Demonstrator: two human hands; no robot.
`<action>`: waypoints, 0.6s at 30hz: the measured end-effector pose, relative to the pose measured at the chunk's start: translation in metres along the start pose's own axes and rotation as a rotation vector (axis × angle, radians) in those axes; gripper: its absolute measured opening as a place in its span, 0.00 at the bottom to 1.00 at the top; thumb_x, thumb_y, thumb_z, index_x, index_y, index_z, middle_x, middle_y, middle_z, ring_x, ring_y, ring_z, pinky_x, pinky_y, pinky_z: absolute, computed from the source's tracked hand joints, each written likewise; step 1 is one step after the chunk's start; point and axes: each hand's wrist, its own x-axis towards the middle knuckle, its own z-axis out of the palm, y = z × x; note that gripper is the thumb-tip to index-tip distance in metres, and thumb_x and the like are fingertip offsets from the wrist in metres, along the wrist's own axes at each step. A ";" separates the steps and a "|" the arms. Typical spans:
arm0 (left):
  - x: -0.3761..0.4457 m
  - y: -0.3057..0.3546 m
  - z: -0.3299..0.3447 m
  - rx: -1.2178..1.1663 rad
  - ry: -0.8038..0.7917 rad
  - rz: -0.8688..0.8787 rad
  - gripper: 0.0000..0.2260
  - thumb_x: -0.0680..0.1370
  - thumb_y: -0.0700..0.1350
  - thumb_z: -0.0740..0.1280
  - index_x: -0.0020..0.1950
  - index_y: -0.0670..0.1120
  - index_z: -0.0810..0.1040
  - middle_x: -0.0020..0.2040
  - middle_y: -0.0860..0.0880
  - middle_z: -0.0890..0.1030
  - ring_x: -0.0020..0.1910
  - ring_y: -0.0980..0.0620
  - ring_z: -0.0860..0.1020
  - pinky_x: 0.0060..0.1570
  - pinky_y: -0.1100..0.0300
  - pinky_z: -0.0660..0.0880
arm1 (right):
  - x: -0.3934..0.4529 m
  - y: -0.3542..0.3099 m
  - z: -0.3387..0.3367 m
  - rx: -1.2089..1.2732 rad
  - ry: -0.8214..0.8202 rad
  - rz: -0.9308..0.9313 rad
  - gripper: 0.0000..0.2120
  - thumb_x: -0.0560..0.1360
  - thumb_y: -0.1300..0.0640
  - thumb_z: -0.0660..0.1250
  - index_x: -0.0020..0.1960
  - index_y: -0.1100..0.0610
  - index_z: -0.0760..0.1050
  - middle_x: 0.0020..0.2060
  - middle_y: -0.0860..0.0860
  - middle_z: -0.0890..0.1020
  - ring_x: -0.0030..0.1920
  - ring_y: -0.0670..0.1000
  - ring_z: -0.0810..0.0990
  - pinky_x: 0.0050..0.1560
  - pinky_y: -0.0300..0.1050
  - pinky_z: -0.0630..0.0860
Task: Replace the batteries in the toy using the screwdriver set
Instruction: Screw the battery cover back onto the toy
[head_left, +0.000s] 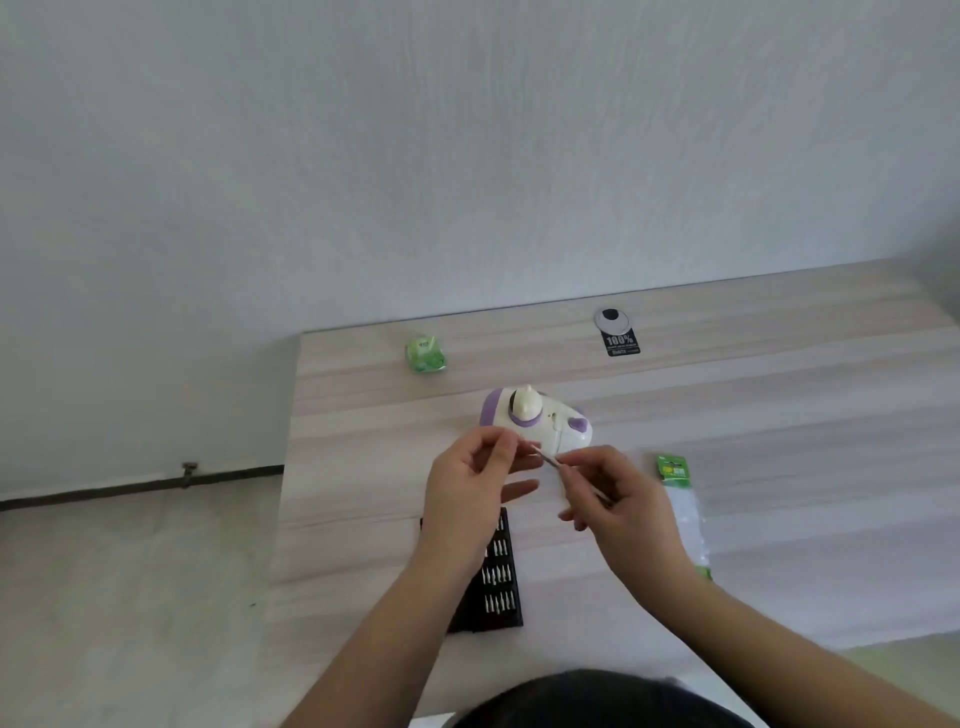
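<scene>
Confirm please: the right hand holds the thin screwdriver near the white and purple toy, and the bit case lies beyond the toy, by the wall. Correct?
Not quite. The head view shows the bit case on the near side of the toy, under the left forearm. The right hand does hold the screwdriver near the toy.

We find bare table (779, 395) across the right; the toy (535, 423) and bit case (496, 577) crowd frame centre.

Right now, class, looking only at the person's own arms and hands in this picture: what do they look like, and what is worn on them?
Both forearms are bare as far as the frame shows: no sleeves reach into view. The left hand and right hand carry no gloves, and no watch, ring or bracelet can be made out. The fingernails look short, though the picture is too soft to tell more.
</scene>
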 end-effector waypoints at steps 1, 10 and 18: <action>-0.003 0.005 0.007 -0.021 -0.010 0.004 0.08 0.81 0.41 0.62 0.49 0.38 0.79 0.44 0.42 0.84 0.46 0.45 0.84 0.43 0.55 0.81 | 0.002 -0.006 -0.004 0.025 0.011 -0.013 0.08 0.76 0.63 0.67 0.45 0.50 0.77 0.33 0.45 0.82 0.29 0.46 0.81 0.33 0.34 0.76; -0.012 0.031 0.058 -0.128 0.025 0.005 0.10 0.81 0.39 0.61 0.44 0.40 0.79 0.38 0.43 0.84 0.38 0.46 0.84 0.39 0.59 0.80 | 0.015 -0.025 -0.053 0.106 0.043 -0.044 0.07 0.74 0.64 0.70 0.44 0.52 0.80 0.31 0.44 0.77 0.25 0.51 0.79 0.29 0.37 0.74; -0.020 0.035 0.093 -0.135 0.024 0.057 0.10 0.80 0.42 0.62 0.43 0.41 0.80 0.39 0.40 0.84 0.38 0.46 0.84 0.39 0.59 0.80 | 0.017 -0.025 -0.089 0.162 -0.001 -0.116 0.07 0.72 0.66 0.71 0.44 0.56 0.81 0.28 0.52 0.81 0.27 0.53 0.81 0.33 0.43 0.80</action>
